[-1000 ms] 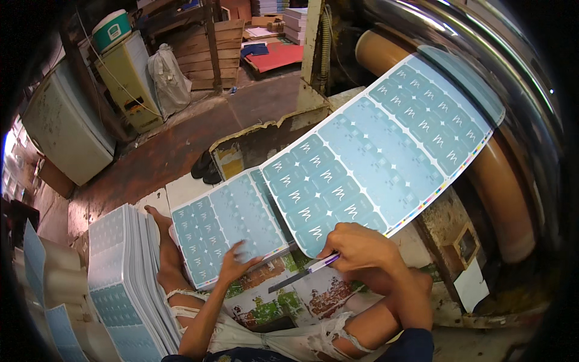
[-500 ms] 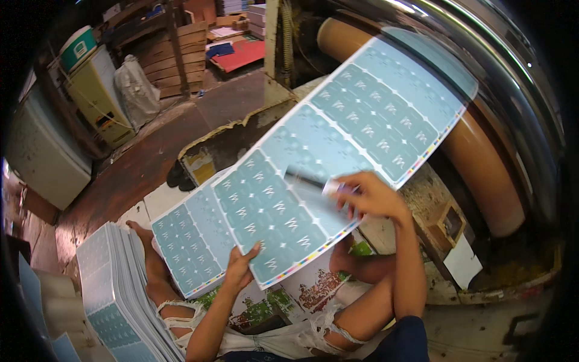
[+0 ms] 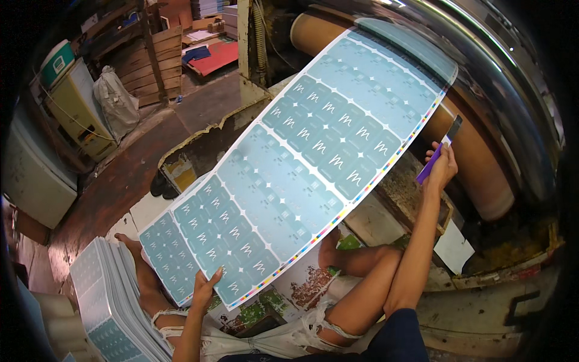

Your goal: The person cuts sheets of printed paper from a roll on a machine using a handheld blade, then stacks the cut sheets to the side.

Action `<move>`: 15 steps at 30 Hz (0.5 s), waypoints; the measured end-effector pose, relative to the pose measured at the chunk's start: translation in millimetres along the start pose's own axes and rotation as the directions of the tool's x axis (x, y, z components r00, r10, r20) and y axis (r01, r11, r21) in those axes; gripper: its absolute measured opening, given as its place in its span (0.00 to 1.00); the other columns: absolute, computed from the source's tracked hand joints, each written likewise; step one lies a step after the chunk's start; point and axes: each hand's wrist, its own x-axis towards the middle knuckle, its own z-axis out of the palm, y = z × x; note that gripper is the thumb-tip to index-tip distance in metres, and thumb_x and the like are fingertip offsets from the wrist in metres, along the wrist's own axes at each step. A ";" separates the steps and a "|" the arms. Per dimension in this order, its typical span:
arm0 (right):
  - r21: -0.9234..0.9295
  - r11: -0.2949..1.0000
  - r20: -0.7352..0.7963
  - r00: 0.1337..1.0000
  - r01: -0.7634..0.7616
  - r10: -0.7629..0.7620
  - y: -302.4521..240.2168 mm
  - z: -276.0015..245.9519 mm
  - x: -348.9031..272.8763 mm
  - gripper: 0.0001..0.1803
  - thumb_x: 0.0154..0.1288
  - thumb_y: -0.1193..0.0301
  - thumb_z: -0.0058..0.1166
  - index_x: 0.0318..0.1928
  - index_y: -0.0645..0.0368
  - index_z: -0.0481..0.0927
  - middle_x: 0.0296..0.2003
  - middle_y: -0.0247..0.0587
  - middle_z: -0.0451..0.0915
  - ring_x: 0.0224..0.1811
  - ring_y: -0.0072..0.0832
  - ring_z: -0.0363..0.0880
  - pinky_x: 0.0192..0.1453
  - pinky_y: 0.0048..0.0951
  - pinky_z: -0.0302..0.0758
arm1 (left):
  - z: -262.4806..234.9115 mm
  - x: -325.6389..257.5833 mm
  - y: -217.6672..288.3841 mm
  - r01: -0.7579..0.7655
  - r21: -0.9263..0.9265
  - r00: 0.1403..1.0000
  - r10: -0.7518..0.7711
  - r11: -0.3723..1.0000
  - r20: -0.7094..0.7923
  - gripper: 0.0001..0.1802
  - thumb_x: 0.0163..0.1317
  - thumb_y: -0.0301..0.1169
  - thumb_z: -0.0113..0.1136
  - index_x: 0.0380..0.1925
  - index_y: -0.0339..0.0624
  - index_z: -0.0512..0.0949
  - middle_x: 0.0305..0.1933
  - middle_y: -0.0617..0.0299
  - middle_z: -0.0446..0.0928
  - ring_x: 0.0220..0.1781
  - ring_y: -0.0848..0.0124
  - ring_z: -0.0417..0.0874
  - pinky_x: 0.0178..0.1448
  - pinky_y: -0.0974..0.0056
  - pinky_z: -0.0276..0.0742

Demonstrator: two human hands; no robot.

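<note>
A long sheet of blue-green printed paper point(image 3: 271, 175) slopes from the shiny metal cylinder point(image 3: 509, 66) down toward my lap. My left hand point(image 3: 205, 288) pinches its near end, thumb on top and fingers hidden beneath. Another printed sheet point(image 3: 164, 256) lies beside that hand, partly covered by the long one. To the right of the sheet, my right hand point(image 3: 443, 166) grips a purple-handled cutter knife point(image 3: 427, 168). The dark blade points up and away, apart from the paper and in front of a brown roller point(image 3: 482, 178).
A tall stack of printed sheets point(image 3: 99, 280) stands by my left leg. A small wooden box point(image 3: 443, 214) and a white paper scrap point(image 3: 453, 247) are below the roller. Farther off are a cabinet point(image 3: 81, 108) and a red board point(image 3: 214, 57).
My right hand has swung the knife from above the sheet out past its right edge. A longer run of paper now hangs from the cylinder. My left hand still holds the near end.
</note>
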 end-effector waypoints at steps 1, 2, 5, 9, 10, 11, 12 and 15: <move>0.002 1.000 -0.063 0.998 0.014 -0.014 5.2 -4.6 9.8 0.19 0.73 0.65 0.49 0.54 0.67 0.76 0.33 0.44 0.82 0.21 0.20 0.76 0.21 0.20 0.70 | -2.1 0.1 0.5 0.009 0.024 1.000 -0.009 1.000 -0.013 0.18 0.62 0.31 0.64 0.49 0.33 0.73 0.41 0.62 0.79 0.40 0.76 0.79 0.45 0.68 0.77; -0.013 1.000 -0.030 1.000 0.002 -0.002 6.4 -4.4 13.0 0.20 0.72 0.65 0.49 0.55 0.67 0.75 0.34 0.44 0.83 0.22 0.20 0.76 0.22 0.20 0.71 | -7.9 -1.6 -0.1 0.010 0.027 0.999 -0.010 1.000 -0.034 0.17 0.63 0.31 0.64 0.48 0.33 0.74 0.40 0.62 0.79 0.39 0.76 0.79 0.44 0.68 0.77; -0.076 0.997 0.078 0.997 0.001 0.005 4.3 -4.5 15.6 0.20 0.72 0.64 0.50 0.56 0.67 0.76 0.33 0.44 0.82 0.21 0.19 0.75 0.21 0.20 0.70 | -28.8 -8.7 -0.7 0.031 0.024 0.999 -0.031 0.999 -0.016 0.18 0.62 0.30 0.64 0.48 0.33 0.74 0.41 0.62 0.79 0.39 0.75 0.79 0.45 0.67 0.76; -0.150 0.989 0.163 0.987 0.008 0.017 -1.2 -8.4 -14.1 0.20 0.72 0.64 0.51 0.55 0.66 0.77 0.32 0.43 0.82 0.20 0.18 0.74 0.20 0.19 0.68 | -85.0 -29.5 -1.4 0.097 0.068 0.995 -0.097 0.993 -0.001 0.18 0.62 0.29 0.64 0.49 0.34 0.74 0.42 0.63 0.79 0.42 0.75 0.79 0.49 0.67 0.75; -0.176 0.984 0.179 0.983 -0.016 0.048 -1.8 -9.0 -28.0 0.19 0.72 0.64 0.51 0.54 0.66 0.77 0.32 0.42 0.82 0.20 0.18 0.73 0.19 0.19 0.67 | -102.6 -37.8 1.8 0.115 0.091 0.993 -0.117 0.989 0.010 0.17 0.63 0.29 0.64 0.49 0.34 0.74 0.42 0.63 0.79 0.42 0.75 0.79 0.48 0.67 0.75; -0.197 0.979 0.197 0.977 -0.042 0.081 -2.6 -9.4 -44.8 0.19 0.71 0.64 0.51 0.54 0.66 0.78 0.31 0.42 0.82 0.20 0.17 0.73 0.19 0.19 0.66 | -126.9 -45.4 1.0 0.114 0.099 0.993 -0.116 0.989 0.011 0.17 0.63 0.29 0.64 0.49 0.34 0.74 0.42 0.63 0.79 0.42 0.75 0.79 0.48 0.67 0.75; -0.197 0.979 0.189 0.978 -0.044 0.082 -1.6 -12.2 -61.2 0.19 0.71 0.64 0.51 0.54 0.66 0.78 0.31 0.42 0.82 0.20 0.17 0.73 0.19 0.19 0.66 | -153.5 -52.7 -2.1 0.112 0.116 0.993 -0.116 0.987 0.026 0.17 0.63 0.29 0.64 0.49 0.35 0.74 0.41 0.64 0.79 0.40 0.75 0.79 0.46 0.67 0.76; -0.172 0.984 0.177 0.981 -0.050 0.081 -1.4 -18.5 -117.5 0.19 0.71 0.64 0.52 0.53 0.65 0.79 0.31 0.41 0.82 0.19 0.17 0.73 0.19 0.19 0.66 | -218.7 -77.7 -1.0 0.143 0.101 0.988 -0.147 0.985 0.035 0.18 0.62 0.28 0.64 0.51 0.34 0.73 0.43 0.63 0.80 0.42 0.76 0.79 0.48 0.67 0.76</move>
